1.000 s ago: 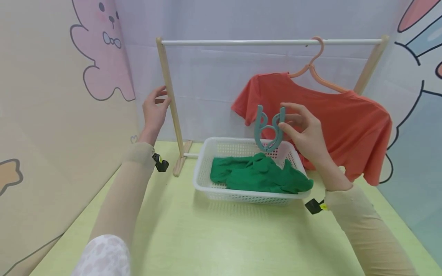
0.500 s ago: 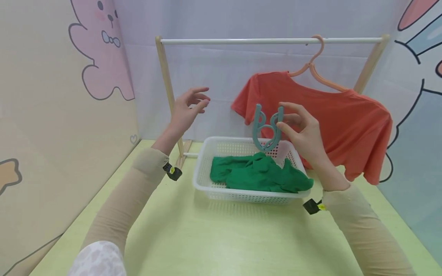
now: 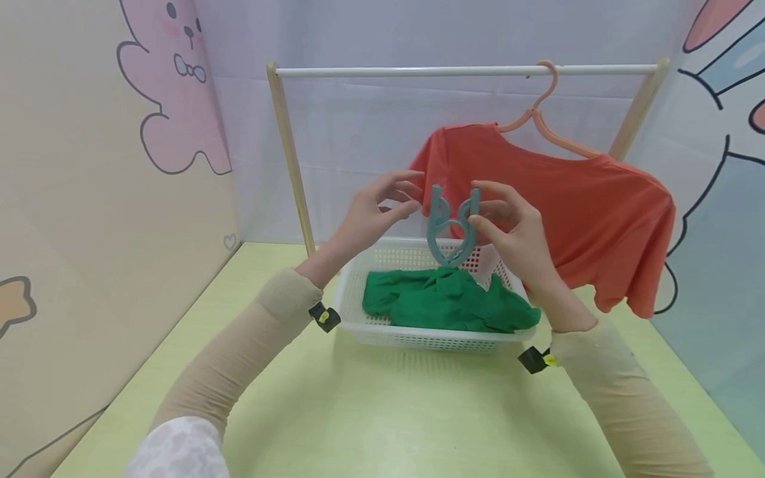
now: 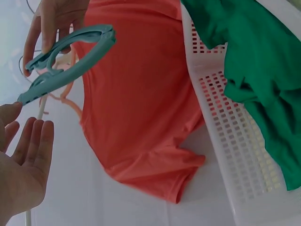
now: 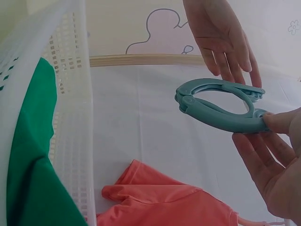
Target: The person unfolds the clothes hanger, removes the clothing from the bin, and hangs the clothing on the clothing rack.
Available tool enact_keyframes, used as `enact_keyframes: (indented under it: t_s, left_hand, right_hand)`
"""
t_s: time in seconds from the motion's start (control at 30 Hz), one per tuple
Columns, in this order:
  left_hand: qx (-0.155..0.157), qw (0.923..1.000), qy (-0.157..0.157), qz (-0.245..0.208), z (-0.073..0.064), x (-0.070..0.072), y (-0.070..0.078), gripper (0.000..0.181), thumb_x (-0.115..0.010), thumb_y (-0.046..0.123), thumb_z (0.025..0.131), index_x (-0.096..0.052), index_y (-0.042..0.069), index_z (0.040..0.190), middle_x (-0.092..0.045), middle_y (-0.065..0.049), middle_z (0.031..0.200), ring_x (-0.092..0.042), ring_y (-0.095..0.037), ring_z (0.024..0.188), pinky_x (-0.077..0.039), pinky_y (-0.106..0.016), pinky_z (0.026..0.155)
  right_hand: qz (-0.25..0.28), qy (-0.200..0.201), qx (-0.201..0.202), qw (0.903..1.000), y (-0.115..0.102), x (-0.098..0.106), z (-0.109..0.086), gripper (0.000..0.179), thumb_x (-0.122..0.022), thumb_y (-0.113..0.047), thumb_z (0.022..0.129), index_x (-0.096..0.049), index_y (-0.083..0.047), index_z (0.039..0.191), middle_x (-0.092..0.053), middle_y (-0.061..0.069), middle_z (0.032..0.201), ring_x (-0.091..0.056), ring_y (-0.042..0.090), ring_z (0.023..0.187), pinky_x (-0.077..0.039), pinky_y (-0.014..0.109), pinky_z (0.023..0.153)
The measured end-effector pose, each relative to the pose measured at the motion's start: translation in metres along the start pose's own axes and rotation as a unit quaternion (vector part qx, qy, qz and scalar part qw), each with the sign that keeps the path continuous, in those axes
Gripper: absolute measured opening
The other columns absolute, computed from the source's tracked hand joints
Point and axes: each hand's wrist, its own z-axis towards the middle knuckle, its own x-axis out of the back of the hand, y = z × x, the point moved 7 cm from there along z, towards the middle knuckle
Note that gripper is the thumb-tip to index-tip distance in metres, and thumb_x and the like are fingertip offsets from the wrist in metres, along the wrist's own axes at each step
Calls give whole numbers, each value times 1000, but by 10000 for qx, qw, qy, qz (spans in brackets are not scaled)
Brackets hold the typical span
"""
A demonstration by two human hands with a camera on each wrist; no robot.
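My right hand (image 3: 518,229) pinches one arm of a folded teal folding hanger (image 3: 430,229) between thumb and fingers, holding it up above the white basket. Its two arms point upward in the head view. Close to the other arm is my left hand (image 3: 378,207), its fingers spread and loosely bent, gripping nothing. In the left wrist view the left thumb is right at the tip of the hanger (image 4: 70,75). Behind the right hand a red T-shirt (image 3: 574,212) hangs on an orange hanger (image 3: 558,140). Green cloth (image 3: 418,302) lies bunched in the basket.
The white perforated basket (image 3: 358,326) stands on the light green table (image 3: 382,411). Behind it rises a rack with a white rail (image 3: 382,72) and wooden posts (image 3: 285,139). Walls with cartoon drawings flank the table on both sides.
My left hand has left the rack's left post and travelled right, up to the teal folding hanger. My right hand, still pinching that hanger, has shifted slightly left.
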Motion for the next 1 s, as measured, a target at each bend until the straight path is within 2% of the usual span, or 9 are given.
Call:
enact_keyframes:
  t_s: [0.17, 0.37, 0.5, 0.6, 0.8, 1.0]
  left_hand:
    - [-211, 9995, -162, 170, -3, -18, 6, 51, -68, 16, 94, -51, 18, 142, -71, -8, 114, -70, -15, 96, -59, -29, 83]
    - [-215, 9997, -110, 107, -5, -24, 8, 39, -66, 12, 94, -58, 12, 132, -71, -10, 108, -72, -17, 90, -60, -27, 81]
    - [-200, 9998, 19, -98, -6, -21, 7, 36, -66, 7, 94, -57, 7, 129, -71, -15, 107, -72, -21, 90, -61, -30, 79]
    - [-102, 9995, 190, -248, -7, -16, 3, 35, -66, 7, 94, -56, 7, 128, -70, -15, 108, -71, -21, 91, -61, -31, 79]
    - [40, 9971, 470, -596, -11, -7, -1, 35, -65, 6, 94, -56, 8, 127, -68, -16, 108, -71, -22, 90, -62, -34, 79]
    - [97, 9930, 710, -935, -13, 2, -4, 36, -65, 5, 94, -55, 4, 129, -67, -19, 108, -70, -18, 89, -62, -35, 80]
  right_hand:
    - [15, -131, -19, 9999, 1, -6, -2, 48, -67, -12, 94, -55, -21, 139, -74, -8, 104, -70, 3, 93, -60, 21, 73]
    - [-4, -177, 95, 9998, -1, -8, -4, 48, -67, -10, 93, -55, -18, 139, -75, 1, 106, -71, 2, 91, -60, 23, 72]
    - [-32, 67, -23, 10000, -1, -2, -6, 47, -68, -13, 93, -55, -20, 138, -73, -5, 104, -70, 5, 92, -60, 21, 73]
    - [11, 336, -45, 9994, -2, 5, -6, 45, -69, -12, 93, -56, -19, 136, -71, -10, 101, -69, 6, 90, -59, 19, 74]
    - [389, 660, 132, 9970, -1, 16, -7, 42, -69, -5, 91, -56, -9, 130, -71, -3, 101, -69, 8, 85, -59, 20, 72]
    - [1053, 902, -20, 9903, 6, 26, -10, 36, -70, -1, 88, -55, -9, 120, -69, -2, 101, -72, 8, 83, -60, 20, 73]
